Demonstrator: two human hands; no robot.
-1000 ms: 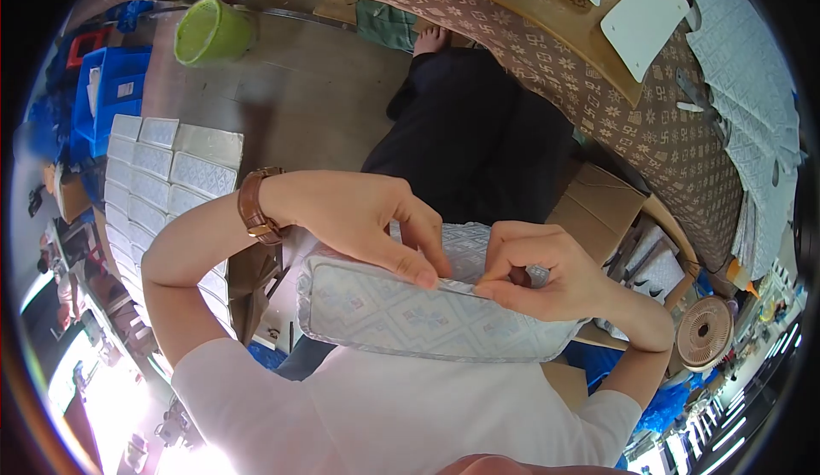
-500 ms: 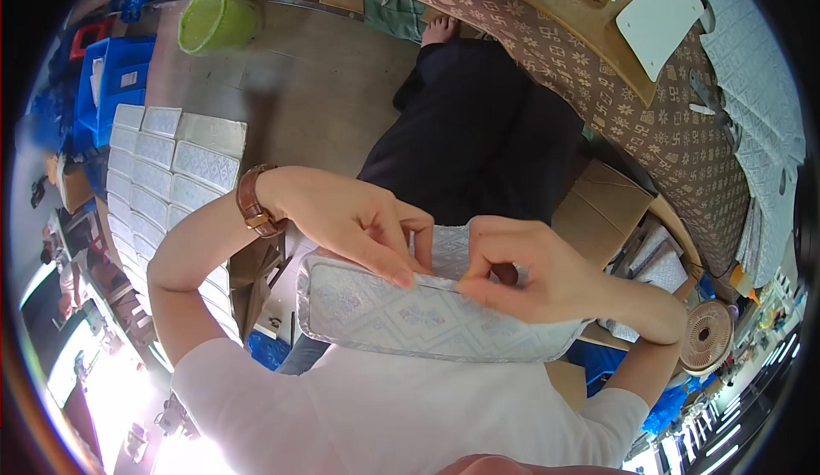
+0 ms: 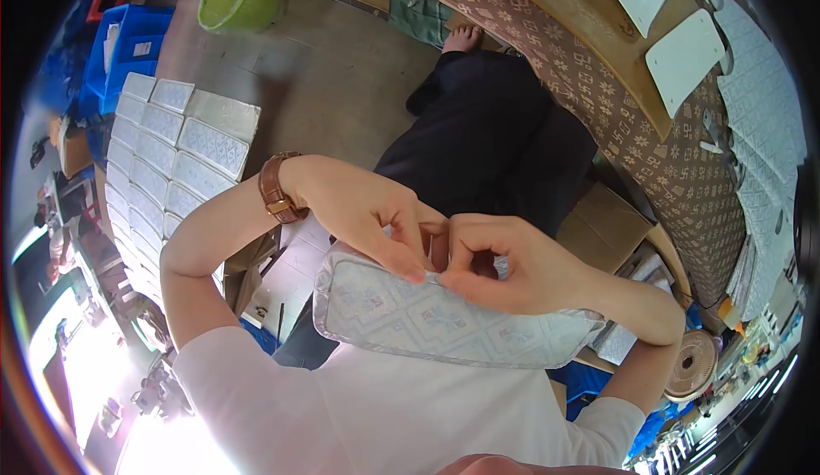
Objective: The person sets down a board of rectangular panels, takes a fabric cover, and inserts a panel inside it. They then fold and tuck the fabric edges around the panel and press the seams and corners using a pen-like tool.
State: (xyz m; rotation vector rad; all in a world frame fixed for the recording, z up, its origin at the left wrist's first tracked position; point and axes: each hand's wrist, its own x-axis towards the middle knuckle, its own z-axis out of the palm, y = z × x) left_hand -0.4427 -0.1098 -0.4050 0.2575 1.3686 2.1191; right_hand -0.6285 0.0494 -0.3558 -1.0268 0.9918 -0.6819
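A pale quilted fabric piece [image 3: 427, 321] with a blue-grey diamond pattern and a bound edge lies against the white shirt. My left hand [image 3: 371, 214], below a brown watch [image 3: 278, 189], pinches its upper edge near the middle. Right beside it, my right hand [image 3: 521, 266] pinches the same edge between thumb and fingers. The fingertips of both hands nearly meet there. What lies between the fingertips is too small to make out.
Stacked quilted pieces [image 3: 162, 163] stand at the left, near a blue crate [image 3: 128, 56] and a green bin [image 3: 239, 1]. A patterned cloth [image 3: 598, 73], white templates [image 3: 683, 61] and scissors [image 3: 716, 133] are at upper right. An open cardboard box [image 3: 606, 227] and a fan [image 3: 690, 366] sit at right.
My hands have come closer together along the edge, the right one moving toward the left. The view has shifted, so the fabric and surroundings sit slightly differently.
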